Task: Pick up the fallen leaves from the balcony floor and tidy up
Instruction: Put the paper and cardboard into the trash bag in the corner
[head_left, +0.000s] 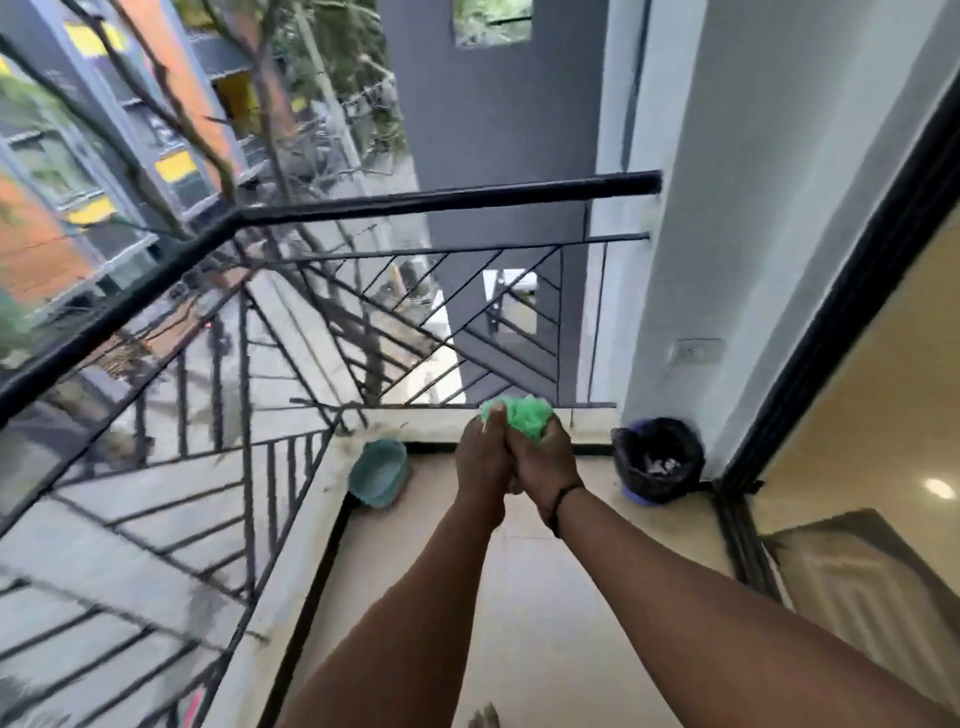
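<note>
Green wad (521, 412) gripped, left hand (480, 457), right hand (545, 457)

No text, label or number can be read

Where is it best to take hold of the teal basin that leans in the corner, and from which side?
Grip the teal basin by its upper rim, reaching from the open floor side. It stands tilted against the ledge, so the rim faces out, while the ledge blocks its back.

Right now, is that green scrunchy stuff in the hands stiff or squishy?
Probably squishy: the green bundle looks crumpled and bunches up between the left hand and right hand. Likely light too, since it puffs loosely above the fingers. What it is stays unclear.
</note>
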